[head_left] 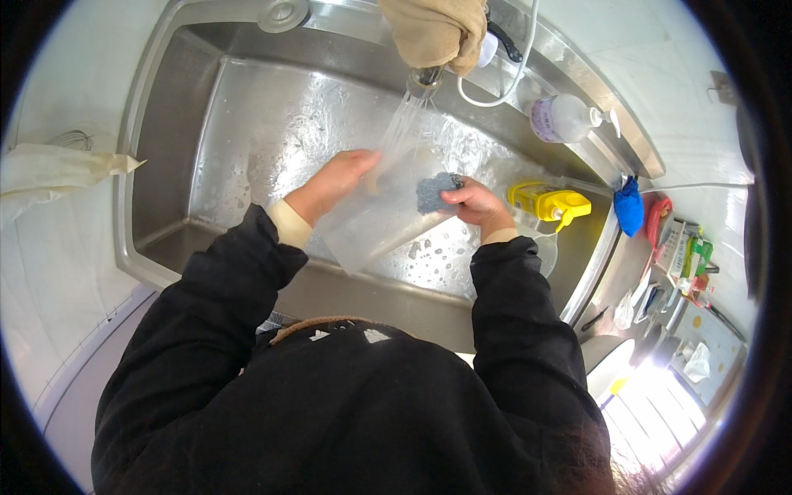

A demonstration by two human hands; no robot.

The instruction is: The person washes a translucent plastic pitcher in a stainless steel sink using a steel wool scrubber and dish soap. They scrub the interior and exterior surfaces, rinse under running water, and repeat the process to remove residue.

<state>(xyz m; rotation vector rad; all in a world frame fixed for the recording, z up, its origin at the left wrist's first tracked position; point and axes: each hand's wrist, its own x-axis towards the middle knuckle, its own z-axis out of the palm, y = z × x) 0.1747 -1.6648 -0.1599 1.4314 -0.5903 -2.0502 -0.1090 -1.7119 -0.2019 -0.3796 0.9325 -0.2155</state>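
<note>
Over a stainless steel sink (pixel 247 124), my left hand (pixel 334 185) grips a translucent plastic container (pixel 365 232), tilted, with my thumb near its upper end. A grey-blue scouring sponge (pixel 433 193) is pinched in my right hand (pixel 479 204) and lies against the container's right side. Water streams from the faucet (pixel 425 80) onto or just behind the container's upper end; which of these, I cannot tell. My left fingers are partly hidden behind the clear wall.
Right of my right hand stands a yellow bottle (pixel 538 199), beside a partly hidden clear vessel (pixel 548 250). A pump bottle (pixel 566 119) is on the back ledge, near a white hose (pixel 526 55). A tan cloth (pixel 436 31) wraps the faucet. A blue cloth (pixel 629 207) hangs at the right rim.
</note>
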